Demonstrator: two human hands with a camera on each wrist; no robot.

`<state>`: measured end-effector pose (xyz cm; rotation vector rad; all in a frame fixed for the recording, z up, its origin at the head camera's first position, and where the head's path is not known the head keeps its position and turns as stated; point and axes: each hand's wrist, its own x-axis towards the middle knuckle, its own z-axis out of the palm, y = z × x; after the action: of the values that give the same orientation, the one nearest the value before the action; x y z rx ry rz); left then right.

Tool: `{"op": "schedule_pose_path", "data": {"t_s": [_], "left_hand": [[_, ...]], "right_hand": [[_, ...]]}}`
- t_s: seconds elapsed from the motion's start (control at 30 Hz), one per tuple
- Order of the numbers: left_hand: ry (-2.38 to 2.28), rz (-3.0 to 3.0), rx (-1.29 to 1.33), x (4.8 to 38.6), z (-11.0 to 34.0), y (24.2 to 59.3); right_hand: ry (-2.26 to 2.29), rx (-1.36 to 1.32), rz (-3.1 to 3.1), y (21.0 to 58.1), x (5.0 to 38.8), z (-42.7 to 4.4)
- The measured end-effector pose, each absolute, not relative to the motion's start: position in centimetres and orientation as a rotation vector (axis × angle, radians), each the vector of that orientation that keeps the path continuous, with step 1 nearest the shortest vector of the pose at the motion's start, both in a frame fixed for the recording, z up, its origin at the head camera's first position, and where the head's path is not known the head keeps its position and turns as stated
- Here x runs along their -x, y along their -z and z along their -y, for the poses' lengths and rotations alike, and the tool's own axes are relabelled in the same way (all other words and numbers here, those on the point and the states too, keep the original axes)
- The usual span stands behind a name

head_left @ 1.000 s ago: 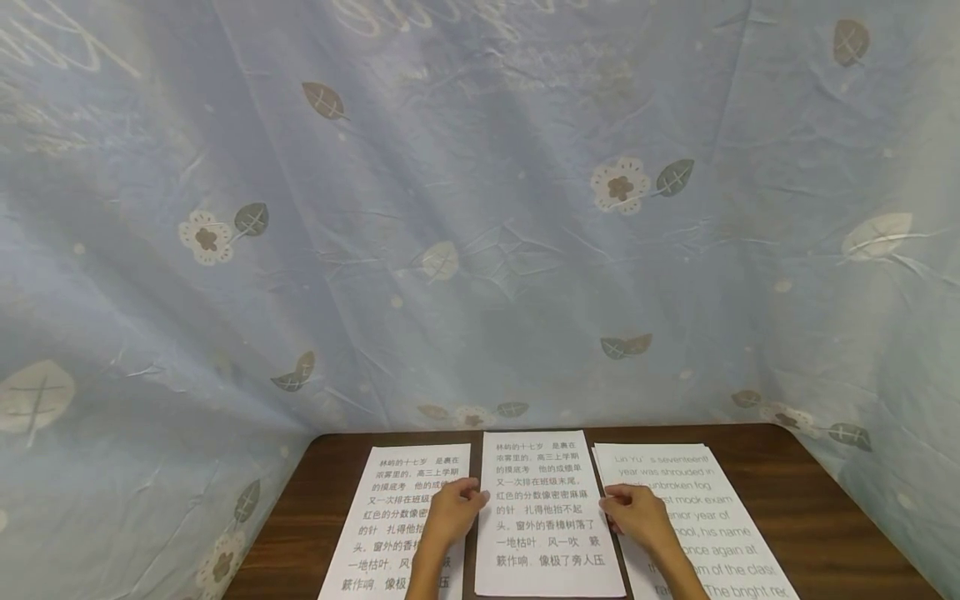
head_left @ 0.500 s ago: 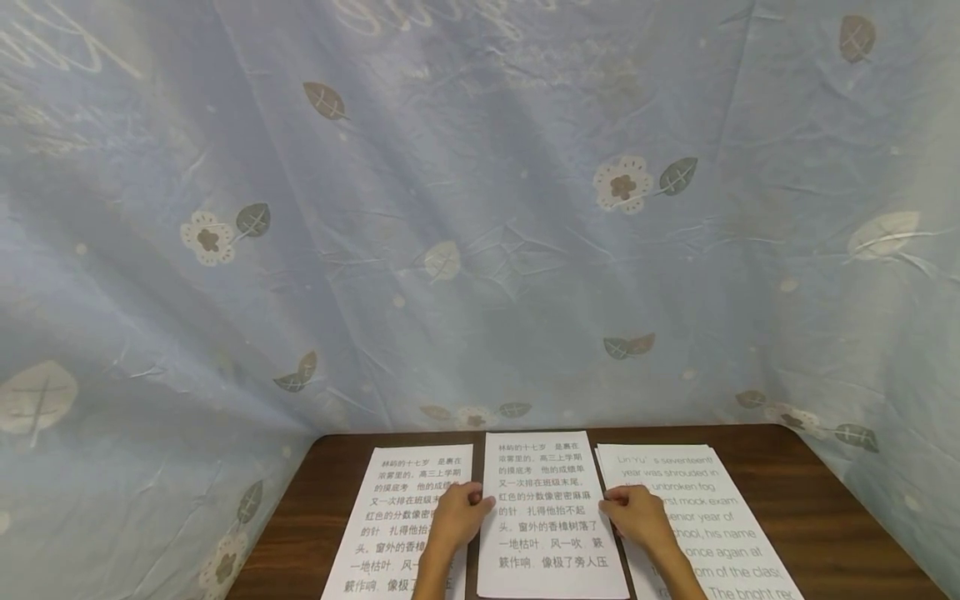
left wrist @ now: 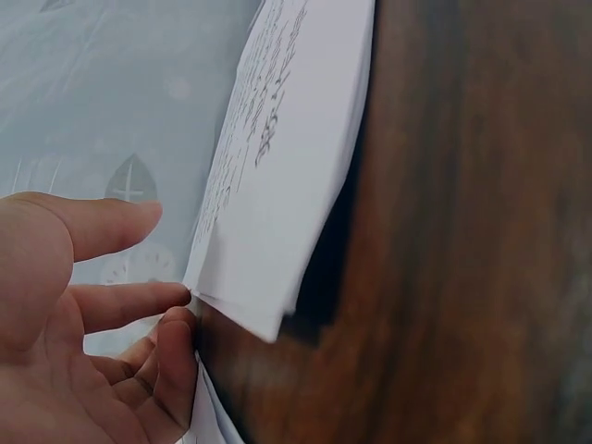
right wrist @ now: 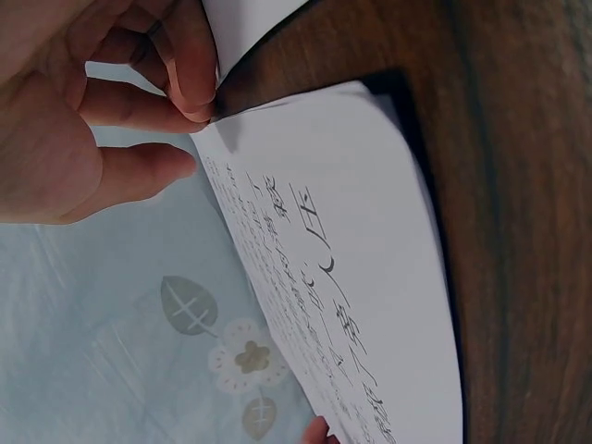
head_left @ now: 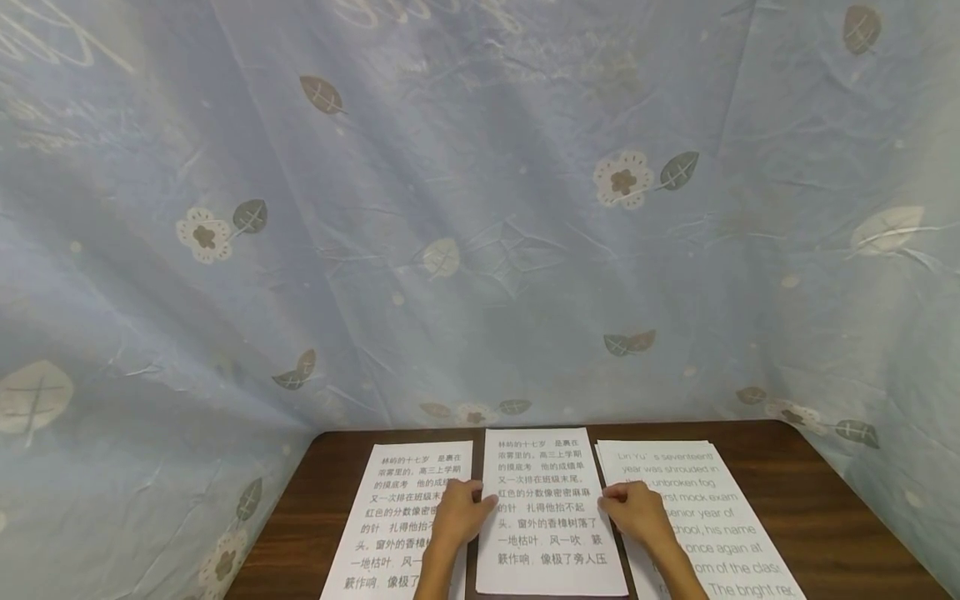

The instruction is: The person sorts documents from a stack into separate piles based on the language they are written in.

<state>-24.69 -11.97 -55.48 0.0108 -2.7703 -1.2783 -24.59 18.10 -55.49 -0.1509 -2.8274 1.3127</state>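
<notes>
Three stacks of printed paper lie side by side on the table. My left hand (head_left: 459,515) is at the left edge of the middle stack (head_left: 542,533), which bears Chinese text. In the left wrist view its index fingertip (left wrist: 180,294) touches the paper's edge, with the thumb raised apart. At the opposite edge is my right hand (head_left: 639,515). Its index fingertip (right wrist: 196,122) touches the stack's side in the right wrist view, and the thumb stands clear of the sheets. The middle stack lies flat; its sheets are slightly uneven at the near corners.
To the left is another stack with Chinese text (head_left: 397,500), partly under my left forearm. An English-text stack (head_left: 738,533) lies to the right, its sheets slightly offset at the top left. Behind the dark wooden table (head_left: 840,533) hangs a patterned light-blue curtain (head_left: 510,333).
Very little differs. The left hand has shifted slightly rightward against the middle stack's edge. The right hand stays at the other edge, and the camera has moved slightly.
</notes>
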Motion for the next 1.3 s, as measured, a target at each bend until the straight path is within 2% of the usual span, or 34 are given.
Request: {"op": "schedule_pose_path", "data": {"t_s": [0.43, 0.93, 1.3], "left_hand": [[1.308, 2.749, -0.024, 24.7, 11.8, 55.4], [1.404, 2.628, -0.03, 24.6, 11.8, 55.0], [1.443, 2.618, -0.04, 24.6, 12.3, 55.2]], "right_hand": [[-1.247, 0.124, 2.837, 55.0, 24.6, -18.1], [-1.532, 0.157, 2.703, 54.0, 24.2, -17.7], [-1.58, 0.174, 2.684, 54.1, 23.9, -17.5]]}}
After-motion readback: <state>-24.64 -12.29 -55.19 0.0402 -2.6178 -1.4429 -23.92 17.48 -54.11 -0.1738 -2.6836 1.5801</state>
